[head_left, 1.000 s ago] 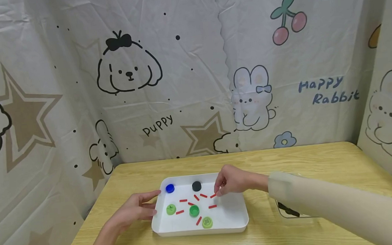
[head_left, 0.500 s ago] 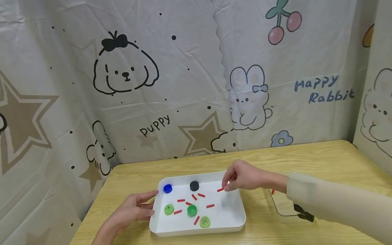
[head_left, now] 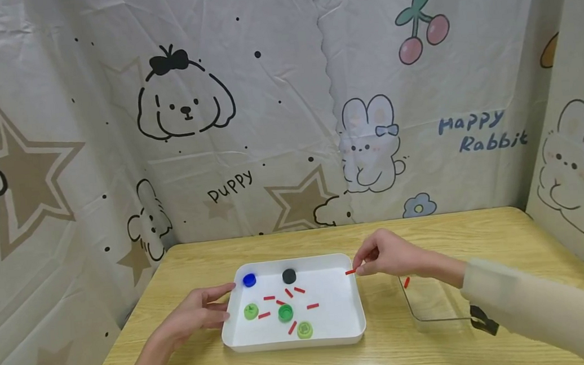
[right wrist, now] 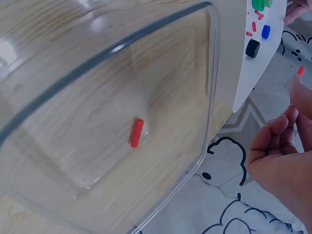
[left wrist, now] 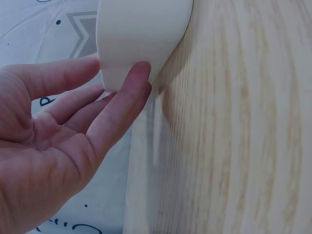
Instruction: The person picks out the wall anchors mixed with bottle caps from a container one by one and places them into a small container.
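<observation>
Pinching red stick (head_left: 350,272) by one end in right hand (head_left: 388,254), seemingly steadying white tray (head_left: 332,322) with outstretched, ungripping left hand (head_left: 196,311)

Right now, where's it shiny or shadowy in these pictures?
Head view: bright glare on the wood-grain table near the bottom edge; right wrist view: white glint on the rim of the clear container; left wrist view: soft shadow beside the white tray.
</observation>
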`<state>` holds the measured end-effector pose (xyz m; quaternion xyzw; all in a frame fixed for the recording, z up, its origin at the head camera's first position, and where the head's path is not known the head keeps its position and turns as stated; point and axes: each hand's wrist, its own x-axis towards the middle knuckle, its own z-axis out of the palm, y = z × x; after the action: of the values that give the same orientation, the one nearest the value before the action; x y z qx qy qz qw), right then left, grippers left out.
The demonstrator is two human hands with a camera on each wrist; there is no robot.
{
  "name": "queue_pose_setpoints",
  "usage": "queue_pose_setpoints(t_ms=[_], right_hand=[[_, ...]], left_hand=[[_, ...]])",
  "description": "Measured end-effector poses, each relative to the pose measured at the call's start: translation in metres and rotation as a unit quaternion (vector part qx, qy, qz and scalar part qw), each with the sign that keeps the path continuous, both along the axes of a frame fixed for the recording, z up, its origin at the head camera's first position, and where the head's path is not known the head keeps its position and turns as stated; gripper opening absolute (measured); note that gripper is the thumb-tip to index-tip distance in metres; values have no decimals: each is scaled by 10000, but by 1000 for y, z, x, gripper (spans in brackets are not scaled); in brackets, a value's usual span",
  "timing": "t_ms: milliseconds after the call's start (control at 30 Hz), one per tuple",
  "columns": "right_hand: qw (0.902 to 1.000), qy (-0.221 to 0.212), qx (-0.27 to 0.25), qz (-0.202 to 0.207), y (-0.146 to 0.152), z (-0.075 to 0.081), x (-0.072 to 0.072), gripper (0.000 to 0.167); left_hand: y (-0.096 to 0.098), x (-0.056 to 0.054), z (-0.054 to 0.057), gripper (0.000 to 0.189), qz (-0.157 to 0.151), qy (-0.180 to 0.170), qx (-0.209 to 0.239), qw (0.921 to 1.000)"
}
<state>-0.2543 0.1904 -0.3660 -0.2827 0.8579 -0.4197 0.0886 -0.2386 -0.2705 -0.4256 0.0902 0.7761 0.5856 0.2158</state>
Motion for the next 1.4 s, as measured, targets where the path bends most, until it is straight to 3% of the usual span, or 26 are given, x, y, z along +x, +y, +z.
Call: queue_pose_setpoints(t_ms=[567,1400], right_hand=[[9970,-178,88,-744,47,6,20,3],[9927,19,381,-1142,106,-16,30,7]], left_hand=[[0,1,0,72,54,17,6,10000],[0,0,1,72,48,-4,-10,10000]])
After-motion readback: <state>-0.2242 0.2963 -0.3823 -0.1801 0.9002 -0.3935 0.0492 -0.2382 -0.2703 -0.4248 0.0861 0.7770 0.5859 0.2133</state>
